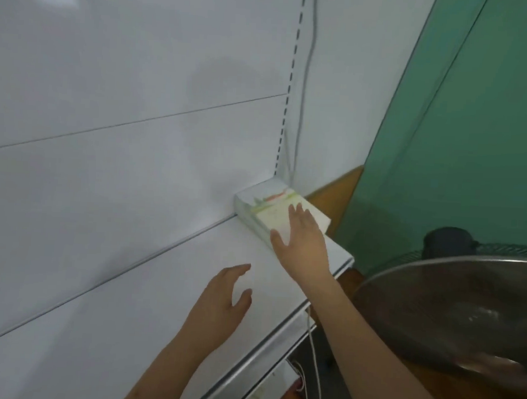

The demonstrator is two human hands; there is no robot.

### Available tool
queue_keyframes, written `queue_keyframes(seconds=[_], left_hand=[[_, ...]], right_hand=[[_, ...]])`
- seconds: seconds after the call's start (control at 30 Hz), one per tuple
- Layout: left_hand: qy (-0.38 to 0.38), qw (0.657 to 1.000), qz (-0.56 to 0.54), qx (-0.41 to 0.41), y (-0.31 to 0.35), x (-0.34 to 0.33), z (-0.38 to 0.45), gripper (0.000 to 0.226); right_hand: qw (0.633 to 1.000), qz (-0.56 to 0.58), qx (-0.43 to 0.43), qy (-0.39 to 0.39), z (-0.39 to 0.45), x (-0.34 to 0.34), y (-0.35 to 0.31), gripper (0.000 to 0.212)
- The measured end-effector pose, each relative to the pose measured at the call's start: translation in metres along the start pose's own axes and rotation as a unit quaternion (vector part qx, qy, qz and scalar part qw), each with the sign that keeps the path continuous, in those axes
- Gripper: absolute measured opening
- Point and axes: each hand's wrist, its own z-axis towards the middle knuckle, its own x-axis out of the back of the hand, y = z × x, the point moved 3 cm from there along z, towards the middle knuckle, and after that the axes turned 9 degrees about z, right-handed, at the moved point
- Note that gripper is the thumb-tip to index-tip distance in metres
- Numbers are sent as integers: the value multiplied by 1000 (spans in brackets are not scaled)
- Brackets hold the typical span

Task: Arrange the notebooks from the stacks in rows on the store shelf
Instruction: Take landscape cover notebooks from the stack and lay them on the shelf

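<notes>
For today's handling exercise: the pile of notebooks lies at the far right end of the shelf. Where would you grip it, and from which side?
Probably grip the notebooks by the long left edge and the near short end. The back panel blocks the far end, and the right hand already lies flat on top. The left hand hovers open over the shelf.

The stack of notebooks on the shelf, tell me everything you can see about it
The stack of notebooks lies flat at the far right end of the white shelf, pushed into the corner against the back panel. The top cover looks pale cream with green and orange markings; the print is too blurred to read. The side looks white and glossy, perhaps wrapped. The right hand rests on top, fingers straight.
</notes>
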Motion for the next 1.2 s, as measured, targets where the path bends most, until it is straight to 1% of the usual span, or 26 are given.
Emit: queue_keyframes(seconds=[0.07, 0.1, 0.13, 0.2, 0.23, 0.27, 0.3, 0.33, 0.37, 0.4, 0.47, 0.53, 0.57, 0.63, 0.67, 0.73, 0.8, 0.87, 0.93, 0.97, 1.03, 1.07, 1.1, 1.13, 1.2], left_hand=[[18, 999, -13, 33, 5, -11, 25, 43], [31, 997, -30, 59, 7, -14, 35, 41], [48, 994, -50, 86, 10, -15, 45, 38], [86, 979, -107, 150, 16, -16, 63, 35], [96, 965, -162, 181, 21, -15, 70, 34], [100, 942, -246, 206, 27, -16, 77, 33], [98, 909, -340, 222, 34, -16, 81, 33], [96, 871, -421, 234, 41, -16, 85, 32], [104, 841, -473, 242, 45, -14, 87, 29], [114, 826, -493, 250, 47, -11, 87, 25], [142, 808, -505, 266, 41, -5, 81, 25], [180, 794, -508, 280, 28, 5, 69, 27], [195, 791, -504, 287, 21, 11, 63, 26], [219, 788, -492, 296, 8, 25, 49, 20], [227, 788, -489, 298, 2, 31, 42, 18], [231, 787, -484, 304, -5, 40, 32, 16], [227, 790, -477, 312, -9, 43, 26, 18], [220, 792, -471, 320, -11, 39, 23, 21], [201, 803, -463, 317, -12, 32, 23, 25], [185, 810, -460, 312, -10, 29, 24, 26], [160, 825, -456, 294, -3, 24, 28, 28], [150, 830, -459, 280, 3, 23, 31, 33], [136, 831, -474, 258, 9, 22, 34, 40], [118, 825, -499, 236, 14, 22, 38, 50], [82, 800, -557, 207, 23, 22, 43, 67]], right_hand=[[997, -59, 10, -49, 9, -13, 24, 73], [995, -79, 19, -63, 10, -19, 32, 72], [993, -93, 31, -62, 11, -23, 38, 69], [991, -113, 61, -26, 5, -23, 40, 63], [991, -105, 80, -2, 0, -22, 38, 59], [991, -80, 105, 21, -6, -22, 36, 55], [990, -46, 133, 32, -14, -23, 33, 53], [987, -16, 157, 20, -23, -26, 28, 51], [983, 4, 182, 8, -33, -27, 24, 50], [979, 21, 203, -6, -41, -25, 19, 50], [971, 82, 221, -49, -46, -17, 17, 62], [969, 139, 193, -63, -35, -9, 21, 70], [974, 145, 170, -43, -25, -6, 26, 73], [985, 117, 124, 2, -1, -7, 36, 78], [990, 89, 106, 4, 9, -12, 41, 82], [996, 2, 91, -24, 21, -27, 48, 88], [993, -72, 95, -16, 22, -37, 47, 80], [991, -96, 97, 13, 20, -39, 39, 60], [991, -87, 98, 28, 17, -37, 30, 42], [992, -66, 99, 34, 16, -32, 26, 41], [993, 13, 103, 63, 12, -16, 16, 38], [991, 56, 98, 76, 7, -7, 9, 39], [988, 86, 100, 83, 0, 1, -1, 45], [985, 100, 113, 87, -9, 5, -12, 49], [978, 93, 179, 56, -34, -3, -37, 51]])
